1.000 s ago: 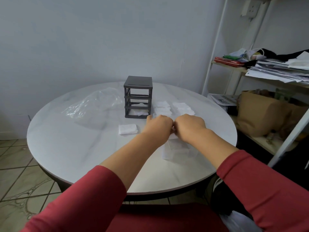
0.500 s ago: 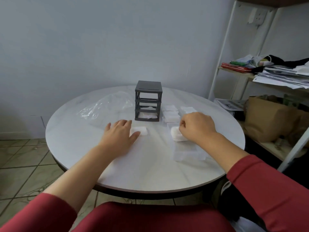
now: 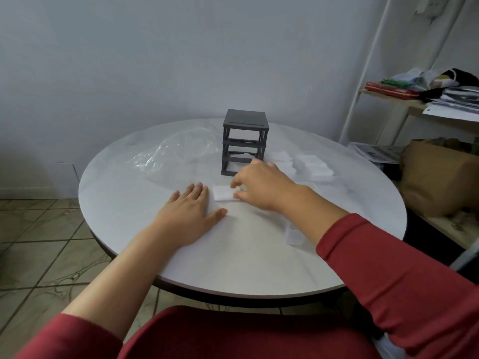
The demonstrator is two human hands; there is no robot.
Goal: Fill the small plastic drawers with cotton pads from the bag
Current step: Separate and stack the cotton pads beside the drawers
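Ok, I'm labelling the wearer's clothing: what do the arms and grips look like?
Both arms wear plain dark red long sleeves. The left sleeve ends near the elbow, the right sleeve partway along the forearm. The left grip and right grip are bare: no gloves, rings or watch show.

A round white marble-look table [image 3: 233,255] carries everything. The right hand [image 3: 261,185] pinches the right edge of 1 cotton pad [image 3: 222,196] lying flat on the top. Just left of that grip, the left hand [image 3: 189,216] rests palm down on the surface. Straight beyond the grip stands a dark grey drawer frame [image 3: 245,141]. Beyond and to its left lies a crumpled clear bag [image 3: 176,151]. Beyond and to its right sit stacks of pads [image 3: 311,165]. Nearer than the grip, to the right, lies 1 clear drawer [image 3: 294,235].
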